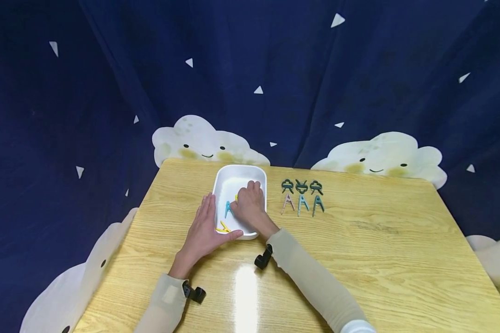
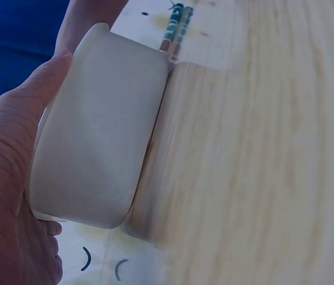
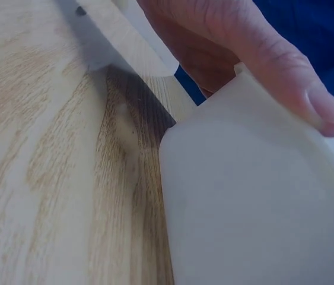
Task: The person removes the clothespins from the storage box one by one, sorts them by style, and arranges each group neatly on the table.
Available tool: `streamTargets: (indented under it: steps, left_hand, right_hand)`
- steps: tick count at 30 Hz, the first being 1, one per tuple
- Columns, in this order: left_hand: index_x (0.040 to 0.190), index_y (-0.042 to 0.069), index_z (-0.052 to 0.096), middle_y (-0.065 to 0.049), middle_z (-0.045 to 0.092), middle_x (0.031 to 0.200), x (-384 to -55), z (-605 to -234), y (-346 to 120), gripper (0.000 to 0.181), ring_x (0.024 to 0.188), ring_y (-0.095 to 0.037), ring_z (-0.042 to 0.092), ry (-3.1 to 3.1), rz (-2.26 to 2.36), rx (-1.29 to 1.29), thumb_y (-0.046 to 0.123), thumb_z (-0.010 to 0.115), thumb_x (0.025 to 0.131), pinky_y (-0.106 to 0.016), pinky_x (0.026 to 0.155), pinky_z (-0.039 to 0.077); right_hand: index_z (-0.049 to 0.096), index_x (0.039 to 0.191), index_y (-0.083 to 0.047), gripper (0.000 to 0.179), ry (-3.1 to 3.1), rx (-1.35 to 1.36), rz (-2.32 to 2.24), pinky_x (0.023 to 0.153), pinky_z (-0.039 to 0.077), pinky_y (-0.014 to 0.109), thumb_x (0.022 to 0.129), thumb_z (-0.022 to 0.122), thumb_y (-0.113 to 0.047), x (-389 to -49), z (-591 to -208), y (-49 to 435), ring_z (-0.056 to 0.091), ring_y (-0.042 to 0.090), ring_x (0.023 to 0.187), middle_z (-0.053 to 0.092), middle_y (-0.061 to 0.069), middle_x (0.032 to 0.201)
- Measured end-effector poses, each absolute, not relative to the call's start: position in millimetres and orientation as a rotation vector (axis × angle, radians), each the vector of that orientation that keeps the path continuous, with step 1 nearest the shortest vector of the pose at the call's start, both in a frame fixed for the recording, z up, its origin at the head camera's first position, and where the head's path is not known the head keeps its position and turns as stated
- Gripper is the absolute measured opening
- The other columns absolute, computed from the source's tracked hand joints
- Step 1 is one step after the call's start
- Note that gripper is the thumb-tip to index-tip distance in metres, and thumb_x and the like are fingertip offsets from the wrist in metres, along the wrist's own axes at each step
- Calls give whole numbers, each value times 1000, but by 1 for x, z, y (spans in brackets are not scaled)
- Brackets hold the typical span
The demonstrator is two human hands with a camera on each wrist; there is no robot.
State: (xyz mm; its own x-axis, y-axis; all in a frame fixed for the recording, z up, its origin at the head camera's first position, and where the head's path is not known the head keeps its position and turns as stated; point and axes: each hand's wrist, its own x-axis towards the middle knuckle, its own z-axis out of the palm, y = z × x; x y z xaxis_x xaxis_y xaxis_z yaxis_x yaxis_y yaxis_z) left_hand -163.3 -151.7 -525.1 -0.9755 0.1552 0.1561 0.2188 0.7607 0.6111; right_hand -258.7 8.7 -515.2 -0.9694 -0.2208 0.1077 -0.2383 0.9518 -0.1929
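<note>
A white tray (image 1: 219, 182) stands at the left of the table. My left hand (image 1: 204, 236) holds it at the near left corner, fingers along the left side and thumb at the near rim; the left wrist view shows the hand against the tray's wall. My right hand (image 1: 251, 203) reaches inside with curled fingers, its fingertips hidden. A bit of yellow (image 1: 236, 197) shows beside it; whether it is gripped cannot be told. A blue clothespin (image 1: 228, 209) and a yellow clothespin (image 1: 223, 227) lie in the tray.
Right of the tray lie three dark green clips (image 1: 302, 186) in a row. Below them are a pink clothespin (image 1: 288, 203), a light blue clothespin (image 1: 303, 204) and a teal clothespin (image 1: 318, 205). A dark blue curtain (image 1: 250, 69) hangs behind the wooden table (image 1: 383, 259).
</note>
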Motion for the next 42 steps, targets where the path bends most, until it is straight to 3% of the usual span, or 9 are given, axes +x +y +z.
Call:
streamTargets:
  steps: [11,18,30,42]
  left_hand:
    - [167,0,6,-18,8,175,-164,-527,-152,143,161,-33,2,-2879,-967,-309,88,69,73,-55,129,14]
    - [167,1,6,-16,9,175,-164,-528,-152,143,162,-30,1,-2883,-993,-285,88,69,72,-53,130,13]
    - [167,2,5,-16,8,175,-164,-524,-152,143,161,-35,6,-2896,-997,-275,87,70,72,-53,129,14]
    - [167,2,4,-16,7,175,-166,-526,-153,144,162,-31,3,-2880,-999,-296,84,74,71,-53,130,13]
  right_hand:
    - [67,82,-3,41,-2874,328,320,79,46,37,88,71,-43,-245,-500,21,45,28,96,54,11,93]
    - [61,73,-8,39,-2851,301,381,75,46,38,88,70,-42,-231,-489,38,49,28,86,57,8,83]
    - [53,63,-12,38,-2719,241,593,68,40,38,85,73,-35,-205,-468,81,46,27,71,49,3,66]
    - [51,59,-13,37,-2696,148,609,61,41,39,81,76,-28,-188,-484,118,49,28,67,49,2,61]
